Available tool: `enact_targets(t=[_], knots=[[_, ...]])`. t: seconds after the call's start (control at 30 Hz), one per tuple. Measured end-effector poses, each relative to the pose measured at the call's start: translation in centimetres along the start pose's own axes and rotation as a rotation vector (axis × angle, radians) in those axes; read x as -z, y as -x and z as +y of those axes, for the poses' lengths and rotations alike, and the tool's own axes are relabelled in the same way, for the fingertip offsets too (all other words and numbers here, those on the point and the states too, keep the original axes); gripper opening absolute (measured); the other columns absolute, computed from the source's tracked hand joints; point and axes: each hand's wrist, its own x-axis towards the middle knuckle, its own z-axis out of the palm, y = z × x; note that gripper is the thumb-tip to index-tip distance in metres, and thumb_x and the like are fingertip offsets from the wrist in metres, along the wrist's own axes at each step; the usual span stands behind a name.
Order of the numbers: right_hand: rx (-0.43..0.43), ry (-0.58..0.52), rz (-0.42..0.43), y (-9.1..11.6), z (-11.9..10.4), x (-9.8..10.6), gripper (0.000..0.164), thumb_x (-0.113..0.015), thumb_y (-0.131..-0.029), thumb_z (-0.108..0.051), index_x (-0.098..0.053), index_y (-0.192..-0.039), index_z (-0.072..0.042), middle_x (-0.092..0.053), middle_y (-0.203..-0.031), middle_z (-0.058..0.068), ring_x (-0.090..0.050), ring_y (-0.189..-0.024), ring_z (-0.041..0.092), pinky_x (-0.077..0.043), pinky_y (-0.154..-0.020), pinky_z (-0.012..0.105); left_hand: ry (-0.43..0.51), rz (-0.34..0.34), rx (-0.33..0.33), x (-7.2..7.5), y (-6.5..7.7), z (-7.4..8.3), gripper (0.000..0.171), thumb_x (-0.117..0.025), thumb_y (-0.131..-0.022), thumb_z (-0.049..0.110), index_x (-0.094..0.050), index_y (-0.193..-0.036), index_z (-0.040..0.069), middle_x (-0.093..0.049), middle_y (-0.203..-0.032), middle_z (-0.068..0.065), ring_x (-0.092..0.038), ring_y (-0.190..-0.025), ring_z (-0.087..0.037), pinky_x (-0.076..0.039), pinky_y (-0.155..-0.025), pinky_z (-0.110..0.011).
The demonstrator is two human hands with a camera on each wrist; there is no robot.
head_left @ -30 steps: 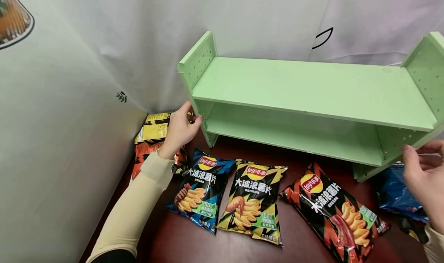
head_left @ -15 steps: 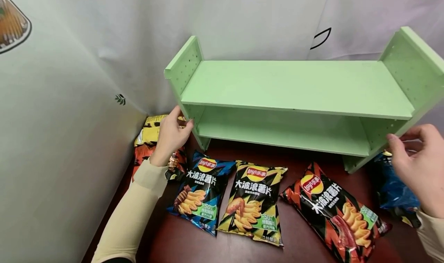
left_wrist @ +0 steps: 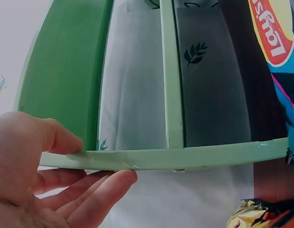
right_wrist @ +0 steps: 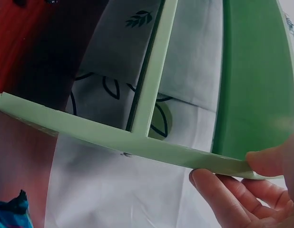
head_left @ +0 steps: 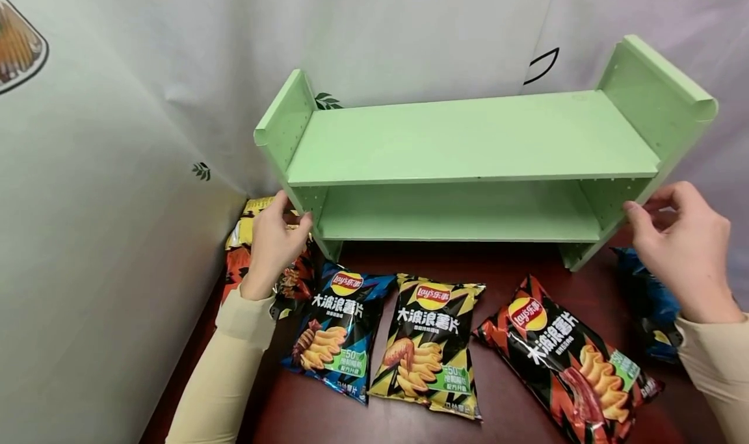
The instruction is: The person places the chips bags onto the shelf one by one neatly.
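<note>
A light green two-tier shelf [head_left: 468, 138] stands upright at the back of the table, between both hands. My left hand [head_left: 274, 244] grips the front edge of its left side panel, thumb inside and fingers outside, as the left wrist view shows on the panel [left_wrist: 204, 156]. On the opposite side, my right hand [head_left: 684, 252] pinches the right panel [right_wrist: 104, 135] the same way. Whether the shelf's feet touch the table cannot be told. In front lie a blue chip bag [head_left: 336, 330], a yellow chip bag [head_left: 432, 343] and a red chip bag [head_left: 567, 359].
Yellow [head_left: 255, 211] and red chip bags [head_left: 238, 262] are stacked by the left wall, partly behind my left arm. Another blue bag [head_left: 646, 294] lies beneath my right hand. White cloth [head_left: 433, 34] hangs behind and at the left, close to the shelf.
Both hands have moved the shelf leftward, and its right end has swung back, so its front faces me more squarely. The front chip bags have hardly shifted.
</note>
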Motion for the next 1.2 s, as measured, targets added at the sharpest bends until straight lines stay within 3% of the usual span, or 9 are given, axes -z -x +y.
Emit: enact_targets(t=[0.13, 0.23, 0.33, 0.47, 0.57, 0.7, 0.83, 0.93, 1.2], knots=[[0.009, -0.008, -0.001, -0.5, -0.3, -0.4, 0.026, -0.063, -0.1, -0.018, -0.057, -0.114, 0.004, -0.068, -0.106, 0.026, -0.028, -0.071, -0.037, -0.024, -0.057, 0.002, -0.013, 0.013, -0.007, 0.3, 0.1, -0.3, 0.029, -0.068, -0.092, 0.013, -0.066, -0.121, 0.009, -0.074, -0.103, -0.012, -0.079, -0.085, -0.029, -0.058, -0.061, -0.028], [0.008, -0.028, 0.009, -0.9, -0.5, -0.7, 0.026, -0.065, -0.099, -0.02, -0.06, -0.113, 0.001, -0.069, -0.09, -0.01, -0.031, -0.066, -0.035, -0.026, -0.057, 0.004, -0.021, 0.029, -0.025, 0.6, 0.0, -0.6, 0.028, -0.068, -0.092, 0.012, -0.067, -0.119, 0.007, -0.075, -0.103, -0.014, -0.079, -0.084, -0.031, -0.06, -0.062, -0.035], [-0.001, -0.05, 0.013, -1.1, -0.6, -1.0, 0.026, -0.067, -0.098, -0.022, -0.061, -0.111, -0.001, -0.046, -0.081, -0.044, -0.035, -0.064, -0.033, -0.028, -0.057, 0.004, -0.025, 0.039, -0.038, 0.7, -0.2, -0.9, 0.026, -0.069, -0.093, 0.012, -0.066, -0.118, 0.005, -0.075, -0.103, -0.016, -0.078, -0.082, -0.034, -0.061, -0.064, -0.045], [0.004, -0.059, 0.018, -1.4, -0.5, -1.3, 0.027, -0.068, -0.097, -0.023, -0.062, -0.111, -0.001, -0.036, -0.08, -0.054, -0.036, -0.065, -0.032, -0.028, -0.059, 0.003, -0.011, 0.031, -0.026, 0.6, -0.4, -1.4, 0.024, -0.069, -0.094, 0.014, -0.065, -0.116, 0.005, -0.075, -0.103, -0.017, -0.077, -0.085, -0.036, -0.062, -0.069, -0.053], [0.0, -0.055, 0.005, -1.5, -0.4, -1.3, 0.029, -0.068, -0.097, -0.024, -0.062, -0.113, -0.001, -0.036, -0.08, -0.054, -0.036, -0.065, -0.032, -0.028, -0.059, 0.003, 0.012, 0.016, -0.002, 0.4, -0.4, -1.7, 0.024, -0.069, -0.096, 0.016, -0.064, -0.118, 0.006, -0.074, -0.105, -0.016, -0.077, -0.089, -0.035, -0.062, -0.07, -0.05], [-0.004, -0.057, -0.063, -1.2, 0.0, -1.0, 0.037, -0.067, -0.098, -0.026, -0.06, -0.123, 0.0, -0.041, -0.086, -0.048, -0.037, -0.068, -0.032, -0.03, -0.061, 0.0, 0.053, -0.006, 0.028, 0.1, -0.2, -2.0, 0.032, -0.069, -0.097, 0.017, -0.062, -0.127, 0.008, -0.072, -0.112, -0.014, -0.078, -0.094, -0.033, -0.058, -0.064, -0.026], [0.054, -0.072, -0.154, -0.3, 0.4, -0.4, 0.047, -0.066, -0.1, -0.021, -0.055, -0.139, 0.001, -0.071, -0.107, -0.003, -0.036, -0.076, -0.035, -0.032, -0.065, -0.003, 0.112, -0.035, 0.038, -0.4, 0.1, -2.6, 0.041, -0.069, -0.097, 0.015, -0.058, -0.136, 0.009, -0.07, -0.12, -0.016, -0.077, -0.098, -0.035, -0.052, -0.063, -0.011], [0.129, -0.072, -0.203, 0.8, 0.7, 0.1, 0.055, -0.067, -0.099, -0.016, -0.049, -0.149, 0.001, -0.065, -0.124, 0.03, -0.035, -0.085, -0.037, -0.032, -0.069, -0.004, 0.131, -0.044, 0.03, -0.9, 0.2, -3.0, 0.044, -0.069, -0.097, 0.012, -0.058, -0.139, 0.01, -0.069, -0.121, -0.017, -0.077, -0.098, -0.036, -0.052, -0.064, -0.009], [0.436, -0.032, -0.235, 4.9, 1.9, 0.8, 0.062, -0.082, -0.085, -0.006, -0.061, -0.143, -0.007, -0.067, -0.128, 0.02, -0.045, -0.102, -0.022, -0.035, -0.087, 0.005, 0.135, -0.06, 0.052, -1.7, 0.9, -4.1, 0.042, -0.069, -0.097, 0.016, -0.059, -0.137, 0.01, -0.07, -0.123, -0.017, -0.076, -0.104, -0.035, -0.055, -0.068, -0.013]])
